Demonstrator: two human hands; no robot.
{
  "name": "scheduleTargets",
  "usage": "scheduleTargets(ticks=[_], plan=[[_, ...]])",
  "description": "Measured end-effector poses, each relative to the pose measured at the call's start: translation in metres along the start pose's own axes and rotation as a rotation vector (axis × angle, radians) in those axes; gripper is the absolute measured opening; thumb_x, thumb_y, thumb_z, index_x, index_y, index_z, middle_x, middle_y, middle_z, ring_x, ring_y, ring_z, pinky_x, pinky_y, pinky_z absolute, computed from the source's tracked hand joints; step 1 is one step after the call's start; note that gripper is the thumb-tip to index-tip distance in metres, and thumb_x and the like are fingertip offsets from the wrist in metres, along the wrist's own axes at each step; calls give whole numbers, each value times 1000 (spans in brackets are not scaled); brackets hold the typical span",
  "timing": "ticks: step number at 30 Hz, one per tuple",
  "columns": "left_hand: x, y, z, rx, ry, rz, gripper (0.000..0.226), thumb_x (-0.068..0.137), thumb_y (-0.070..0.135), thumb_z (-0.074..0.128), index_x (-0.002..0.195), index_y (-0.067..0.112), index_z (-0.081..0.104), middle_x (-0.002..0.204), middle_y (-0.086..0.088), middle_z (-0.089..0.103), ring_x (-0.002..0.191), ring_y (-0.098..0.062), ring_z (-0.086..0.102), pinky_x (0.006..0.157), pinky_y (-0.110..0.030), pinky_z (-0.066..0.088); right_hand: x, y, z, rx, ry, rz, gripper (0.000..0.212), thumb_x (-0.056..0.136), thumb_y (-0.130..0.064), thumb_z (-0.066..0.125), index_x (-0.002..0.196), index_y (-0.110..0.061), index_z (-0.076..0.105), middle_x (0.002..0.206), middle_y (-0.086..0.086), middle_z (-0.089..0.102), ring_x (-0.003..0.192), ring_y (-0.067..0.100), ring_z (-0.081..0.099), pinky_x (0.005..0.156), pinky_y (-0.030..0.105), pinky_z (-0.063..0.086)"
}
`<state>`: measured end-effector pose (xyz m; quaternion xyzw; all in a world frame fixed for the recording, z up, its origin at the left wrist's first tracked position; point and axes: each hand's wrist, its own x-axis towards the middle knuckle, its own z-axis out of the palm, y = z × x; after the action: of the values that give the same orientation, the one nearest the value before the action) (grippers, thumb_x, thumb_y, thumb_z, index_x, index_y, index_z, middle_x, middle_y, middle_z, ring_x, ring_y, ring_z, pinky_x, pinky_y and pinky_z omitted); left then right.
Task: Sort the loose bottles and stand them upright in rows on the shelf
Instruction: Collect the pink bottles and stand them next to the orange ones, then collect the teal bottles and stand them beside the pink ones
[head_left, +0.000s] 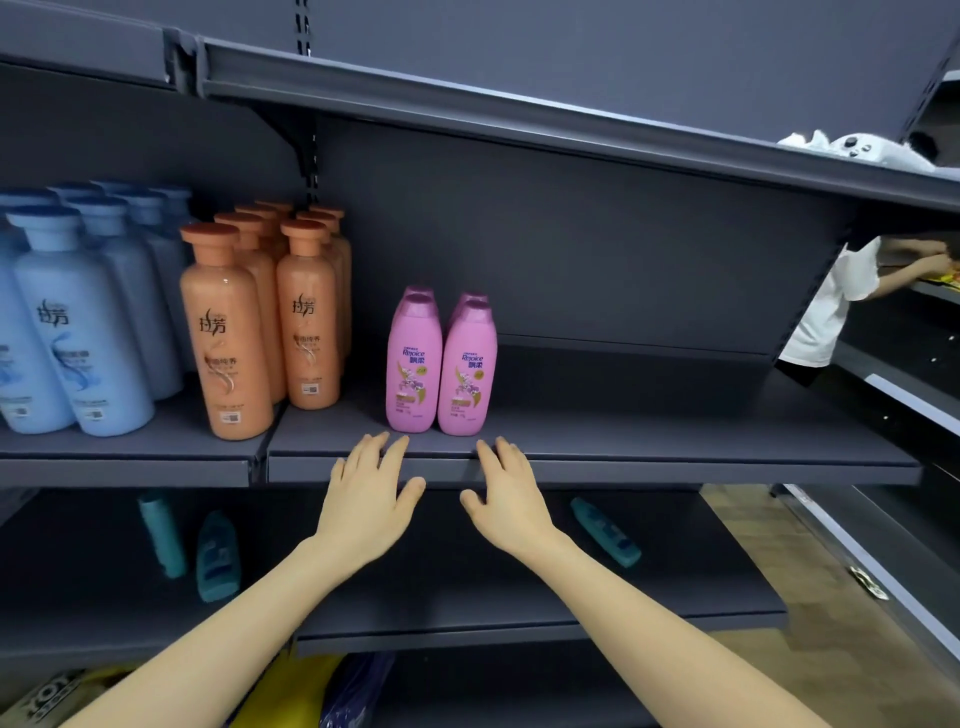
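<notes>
Four small pink bottles (413, 364) stand upright on the middle shelf (675, 431), two in front and two close behind. They are near the front edge and touch side by side. Each has a rounded pink cap and a label with purple lettering and a flower picture above a gold band.

To their left on the same shelf stand taller orange bottles (228, 338) with flat round caps, in two rows running back. Further left is a block of pale blue bottles (78, 322) of the same shape, also upright in rows. The shelf to the right of the pink bottles is bare dark grey metal.

On the lower shelf (467, 587) three teal bottles lie on their sides. Two are at the left, one slim (163, 535) and one broader (217, 556), and one is at the right (605, 530).

Both bare forearms reach up from the bottom of the view. The left hand (371, 488) is palm down with its fingers released and spread. Its fingertips are at the shelf's front edge, just below the left pink bottle, and whether they touch the bottle cannot be told. The right hand (506, 493) mirrors it, palm down with fingers released and grasping nothing. Its fingertips are on the front edge, just below and to the right of the right pink bottle.

At the far right a person in a white shirt (826, 312) stands beside another shelf unit.
</notes>
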<state>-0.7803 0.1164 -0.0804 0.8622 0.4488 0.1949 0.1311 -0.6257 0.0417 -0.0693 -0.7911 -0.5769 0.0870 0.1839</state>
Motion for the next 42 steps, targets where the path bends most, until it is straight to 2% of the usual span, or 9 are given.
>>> scheduleTargets(ticks=[9,19,25,34,42], plan=[[-43,20,17,114,-87,-58,59,99,42,33,150,19,14,157,-7,14,146,-23,6,116,-41,15,-44,24,4,-110,-129,-45,63,98,-31,43,152,-17,13,160,10,3,147,26,-1,119,41,8],[-115,55,42,149,-176,-186,58,99,43,32,150,18,19,157,-9,15,145,-27,7,114,-43,17,-110,58,-2,-137,-241,-61,61,99,-31,42,152,-17,14,159,10,4,147,28,1,118,42,12],[-172,52,42,159,-159,-280,57,99,43,32,149,17,21,156,-9,18,145,-26,11,114,-39,20,-138,57,13,-162,-316,-130,60,99,-32,42,151,-17,16,159,11,5,146,30,4,116,43,17],[-248,-3,7,208,-76,-529,56,97,45,37,145,18,29,151,-8,29,140,-25,24,111,-41,28,-155,-10,57,-164,-447,-310,62,97,-32,44,151,-17,17,159,11,6,146,29,6,116,44,18],[-285,-81,-45,254,-21,-668,54,96,45,38,142,17,35,149,-6,32,137,-24,28,107,-39,33,-140,-116,96,-143,-512,-480,62,96,-31,47,150,-17,19,159,12,6,145,29,7,116,45,18]])
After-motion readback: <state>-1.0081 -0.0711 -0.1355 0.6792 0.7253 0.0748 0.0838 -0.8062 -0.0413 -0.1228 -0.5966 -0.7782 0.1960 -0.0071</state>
